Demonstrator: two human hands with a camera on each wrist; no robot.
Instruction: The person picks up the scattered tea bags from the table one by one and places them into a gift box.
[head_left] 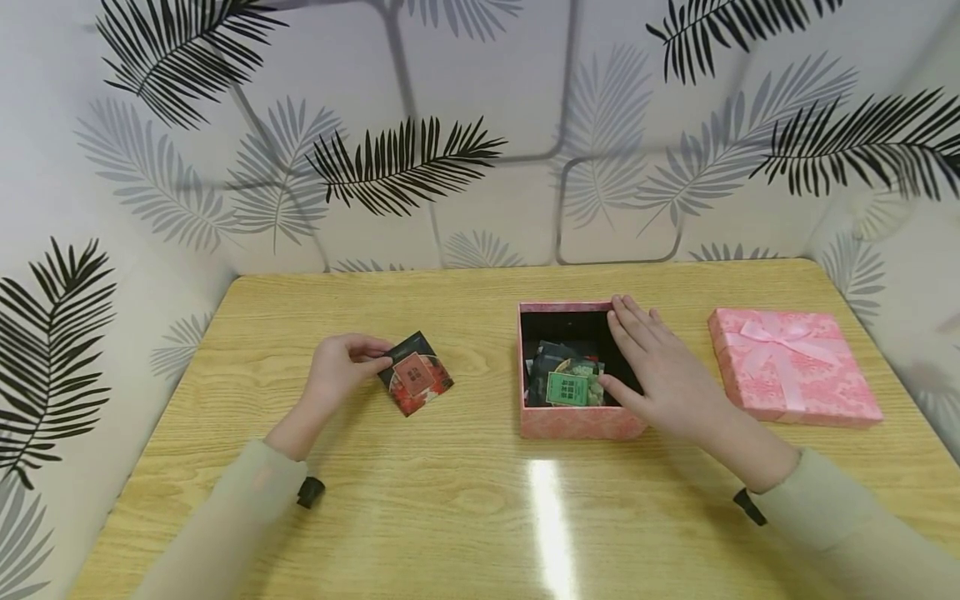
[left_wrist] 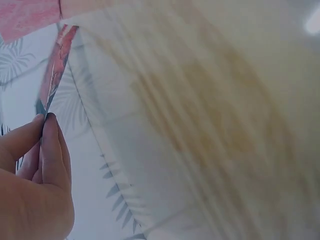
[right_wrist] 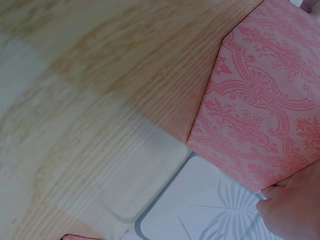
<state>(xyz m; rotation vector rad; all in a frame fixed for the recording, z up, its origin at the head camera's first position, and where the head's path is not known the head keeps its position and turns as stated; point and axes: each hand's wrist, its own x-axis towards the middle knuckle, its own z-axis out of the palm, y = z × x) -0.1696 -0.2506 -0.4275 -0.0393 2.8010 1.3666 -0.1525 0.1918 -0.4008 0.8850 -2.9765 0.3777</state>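
Observation:
My left hand (head_left: 341, 371) pinches a small square packet (head_left: 414, 377), dark with a red label and red print, by its left corner between thumb and fingers. In the left wrist view the packet (left_wrist: 57, 67) shows nearly edge-on, rising from the fingertips. My right hand (head_left: 667, 375) rests over the right rim of an uncovered pink box (head_left: 581, 422), fingers stretched toward its far corner and thumb across the inside. Within the box, a packet with a green label (head_left: 567, 389) lies on top of other dark packets. The right wrist view shows the box's patterned side (right_wrist: 260, 95).
Right of the box lies a pink lid (head_left: 795, 367) with a ribbon bow. Everything stands on a wood-grain table (head_left: 435, 517). Behind it and along the sides rises a white covering (head_left: 495, 208) with leaf prints.

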